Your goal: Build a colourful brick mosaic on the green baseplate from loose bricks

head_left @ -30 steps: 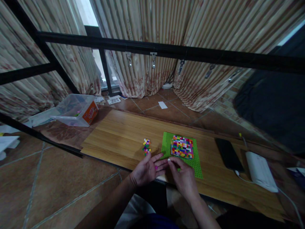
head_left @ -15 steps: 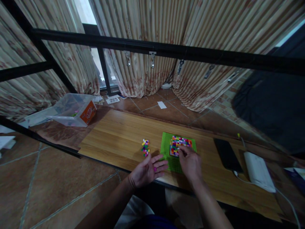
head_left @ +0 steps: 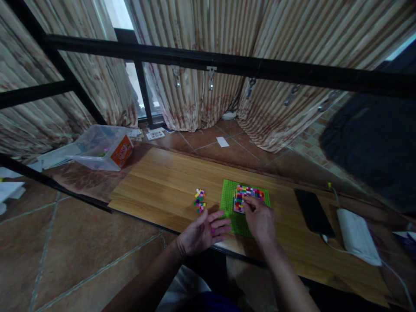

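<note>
A green studded baseplate (head_left: 228, 195) lies on the wooden tabletop, bearing a multicoloured block of small toy bricks (head_left: 239, 191). Over the block's near side, my right hand (head_left: 261, 219) has thumb and forefinger pinched together, fingertips at the bricks; whatever they pinch is too small to make out. Beside the plate's near left corner, my left hand (head_left: 203, 234) is palm up and open, fingers spread. One small magenta brick (head_left: 213, 231) rests on it near the base of the fingers. Loose coloured bricks (head_left: 199, 200) form a little cluster left of the plate.
A black phone (head_left: 313, 212) with a white cable and a white power bank (head_left: 357, 236) lie at the tabletop's right. Past its left end stands a clear plastic bin (head_left: 94, 149) with an orange label. A black metal bar (head_left: 195, 56) crosses ahead, before curtains.
The view has shifted slightly. My right hand stays at the brick block with its pinching fingers, and my left hand remains palm up with the magenta brick on it.
</note>
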A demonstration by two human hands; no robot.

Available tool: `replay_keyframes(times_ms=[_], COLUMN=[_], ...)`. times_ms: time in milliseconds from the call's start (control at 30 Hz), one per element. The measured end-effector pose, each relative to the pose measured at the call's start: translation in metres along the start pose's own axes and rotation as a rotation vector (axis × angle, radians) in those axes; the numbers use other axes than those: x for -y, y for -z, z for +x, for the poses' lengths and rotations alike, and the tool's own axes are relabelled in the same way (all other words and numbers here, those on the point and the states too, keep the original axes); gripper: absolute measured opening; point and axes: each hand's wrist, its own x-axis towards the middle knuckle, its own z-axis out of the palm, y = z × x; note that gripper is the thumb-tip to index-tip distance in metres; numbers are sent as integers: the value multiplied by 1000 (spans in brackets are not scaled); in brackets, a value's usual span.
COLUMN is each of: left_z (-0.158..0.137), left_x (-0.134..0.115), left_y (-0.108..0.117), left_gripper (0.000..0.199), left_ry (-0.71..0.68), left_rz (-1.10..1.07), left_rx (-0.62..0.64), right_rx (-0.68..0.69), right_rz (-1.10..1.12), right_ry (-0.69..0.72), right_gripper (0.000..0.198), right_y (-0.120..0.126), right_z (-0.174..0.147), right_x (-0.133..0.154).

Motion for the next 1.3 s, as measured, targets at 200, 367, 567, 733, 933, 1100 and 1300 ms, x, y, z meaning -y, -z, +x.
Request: replay_keyframes(times_ms=[200, 367, 567, 733, 933, 1100, 1300], left_z=[-1, 0, -1, 0, 0, 1, 1], left_x=[0, 0, 0, 0, 0, 0, 0], left_y=[0, 1, 0, 2, 2, 3, 4], left_gripper=[53, 52, 52, 52, 51, 52, 55], left_ry=[4, 1, 6, 11, 8, 8, 1], left_rz=[17, 18, 13, 8, 0, 6, -16], left_rx=[-19, 2, -13, -9, -1, -10, 5], right_rx=[-34, -29, -9, 4, 24, 40, -82], right_rz=[58, 81, 144, 169, 233, 331, 459], right_ry=[-42, -101, -140, -148, -209, -246, -179], right_gripper=[31, 29, 28, 25, 20, 19, 25], right_y=[3, 3, 1, 3, 0, -4, 2], right_z=[0, 3, 7, 10, 16, 19, -1], right_x=[0, 1, -1, -1, -6, -15, -2])
